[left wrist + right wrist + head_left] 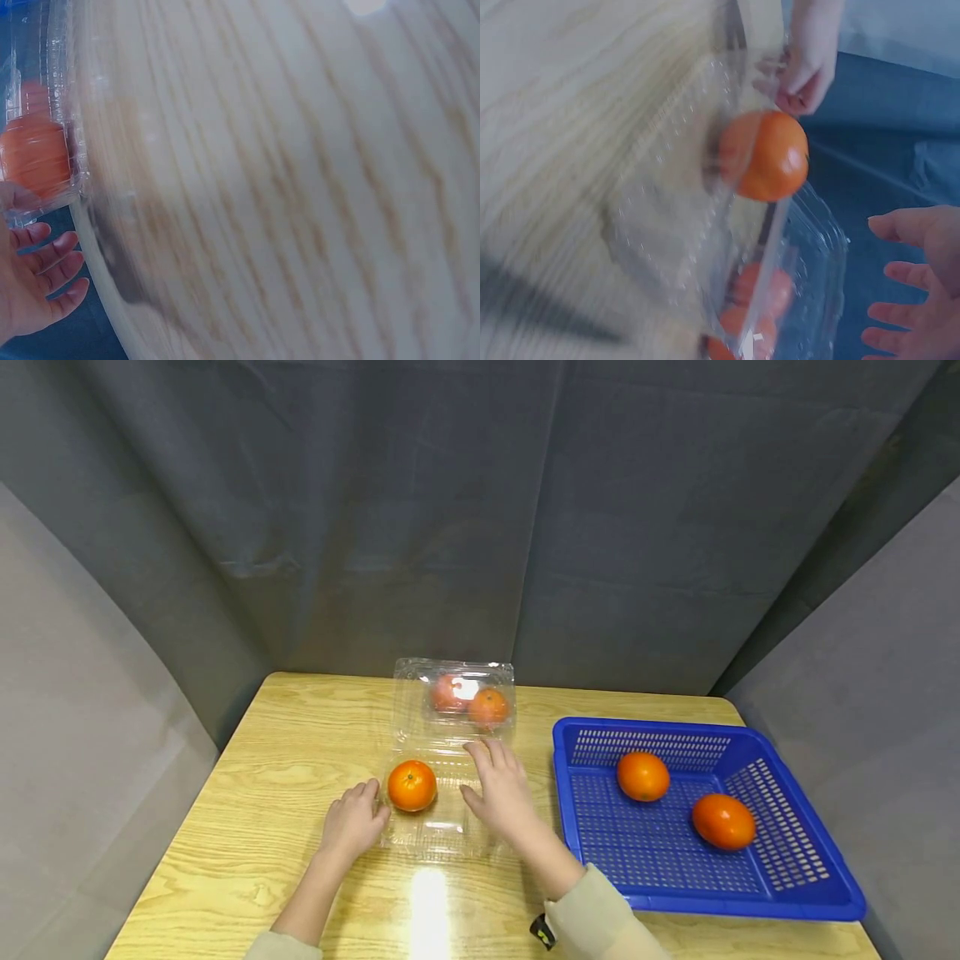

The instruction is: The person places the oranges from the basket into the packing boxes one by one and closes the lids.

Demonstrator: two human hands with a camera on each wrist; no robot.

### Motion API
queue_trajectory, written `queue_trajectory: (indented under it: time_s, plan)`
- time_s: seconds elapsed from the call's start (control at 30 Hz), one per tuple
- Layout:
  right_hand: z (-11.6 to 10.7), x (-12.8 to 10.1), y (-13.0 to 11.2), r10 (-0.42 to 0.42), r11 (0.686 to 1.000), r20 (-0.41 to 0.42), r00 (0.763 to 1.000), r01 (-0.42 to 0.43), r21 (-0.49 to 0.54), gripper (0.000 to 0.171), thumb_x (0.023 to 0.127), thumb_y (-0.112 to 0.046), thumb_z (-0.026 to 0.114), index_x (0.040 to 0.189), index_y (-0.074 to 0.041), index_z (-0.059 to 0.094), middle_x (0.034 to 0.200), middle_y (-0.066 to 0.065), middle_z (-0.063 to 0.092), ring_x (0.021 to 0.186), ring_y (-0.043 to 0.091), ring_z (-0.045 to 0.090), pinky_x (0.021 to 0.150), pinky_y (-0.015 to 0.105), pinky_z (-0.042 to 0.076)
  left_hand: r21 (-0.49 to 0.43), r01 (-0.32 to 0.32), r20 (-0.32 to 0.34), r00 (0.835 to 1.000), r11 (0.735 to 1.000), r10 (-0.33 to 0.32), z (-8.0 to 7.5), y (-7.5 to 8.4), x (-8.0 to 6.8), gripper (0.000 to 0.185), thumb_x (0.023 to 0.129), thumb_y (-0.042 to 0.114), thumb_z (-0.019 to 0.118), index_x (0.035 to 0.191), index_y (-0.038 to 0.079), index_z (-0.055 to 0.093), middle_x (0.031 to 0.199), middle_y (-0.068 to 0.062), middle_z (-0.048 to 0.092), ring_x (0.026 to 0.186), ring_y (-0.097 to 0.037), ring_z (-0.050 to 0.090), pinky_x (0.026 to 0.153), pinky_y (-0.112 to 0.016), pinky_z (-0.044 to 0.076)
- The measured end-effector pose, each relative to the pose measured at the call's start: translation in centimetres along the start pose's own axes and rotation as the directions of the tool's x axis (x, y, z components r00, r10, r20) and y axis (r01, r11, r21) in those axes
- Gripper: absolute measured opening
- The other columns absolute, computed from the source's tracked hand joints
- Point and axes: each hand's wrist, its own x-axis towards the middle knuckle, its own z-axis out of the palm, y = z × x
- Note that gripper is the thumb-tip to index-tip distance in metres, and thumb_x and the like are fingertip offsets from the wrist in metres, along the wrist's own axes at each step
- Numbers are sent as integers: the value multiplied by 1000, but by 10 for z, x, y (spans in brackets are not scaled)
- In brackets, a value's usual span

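Observation:
A clear plastic clamshell container (444, 839) lies opened on the table, its other half (412, 718) at the back. One orange (412, 786) sits in the near half, on the left. Two more round orange-red fruits (489, 707) show at the back half; whether they lie in it or behind it, I cannot tell. My left hand (354, 818) is at the container's left edge, thumb nearest the orange, fingers loosely bent. Over the near half's right side hovers my right hand (501, 785), fingers spread and holding nothing; it also shows spread in the right wrist view.
On the right stands a blue plastic basket (675, 902) with slotted sides. Two orange fruits (643, 777) lie apart inside it. Beyond the wooden table (285, 760) hangs a dark grey curtain (420, 527), with lighter panels at both sides.

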Motion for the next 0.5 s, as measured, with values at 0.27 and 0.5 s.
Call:
queue_trajectory:
  time_s: [0.27,0.5]
  plan:
    - [-29,-13,22,105,992,62,992,-101,-75,59,79,-27,70,131,-12,46,137,18,38,128,37,32,104,56,23,4,2,5,1000,1000,-2,-1,0,0,26,84,29,55,101,8,55,90,-6,59,85,-26,57,71,-43,45]
    - [-51,-27,52,204,976,42,978,-200,-89,57,80,-26,68,130,-10,46,138,20,37,128,41,31,101,61,22,6,2,12,1000,1000,-2,-1,0,0,29,85,29,55,104,7,56,93,-7,59,87,-27,57,73,-44,45]
